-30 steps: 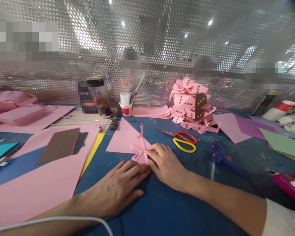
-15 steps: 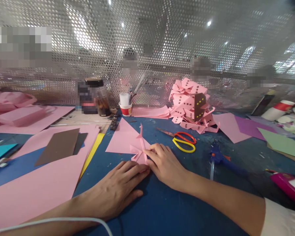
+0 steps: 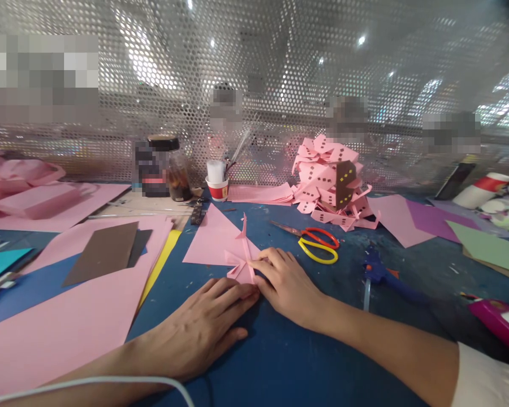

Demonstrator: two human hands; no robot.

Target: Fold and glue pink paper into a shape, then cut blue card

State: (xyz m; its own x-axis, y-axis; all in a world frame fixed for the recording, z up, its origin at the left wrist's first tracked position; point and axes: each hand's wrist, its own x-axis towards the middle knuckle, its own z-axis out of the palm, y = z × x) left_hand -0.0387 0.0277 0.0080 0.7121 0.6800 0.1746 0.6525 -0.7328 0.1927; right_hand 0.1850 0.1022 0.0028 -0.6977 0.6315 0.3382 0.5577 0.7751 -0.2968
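Observation:
A folded pink paper piece (image 3: 240, 271) with a thin strip sticking up lies on the blue table, close to me. My right hand (image 3: 286, 282) pinches its right edge between thumb and forefinger. My left hand (image 3: 212, 316) rests flat beside it, fingers stretched and fingertips touching the lower edge, the thumb held apart. Part of the folded piece is hidden under the fingers. Just behind it is a flat pink paper sheet (image 3: 210, 240). Scissors (image 3: 318, 249) with red and yellow handles lie beyond my right hand.
A blue glue gun (image 3: 375, 268) lies at the right. At the back stand a pink paper model with dark squares (image 3: 322, 169), a paper cup (image 3: 218, 189) and a jar (image 3: 178, 183). Large pink sheets (image 3: 80, 322) cover the left. A white cable (image 3: 110, 381) crosses my left forearm.
The view shifts very slightly. Both hands stay in the same place on the folded pink paper piece.

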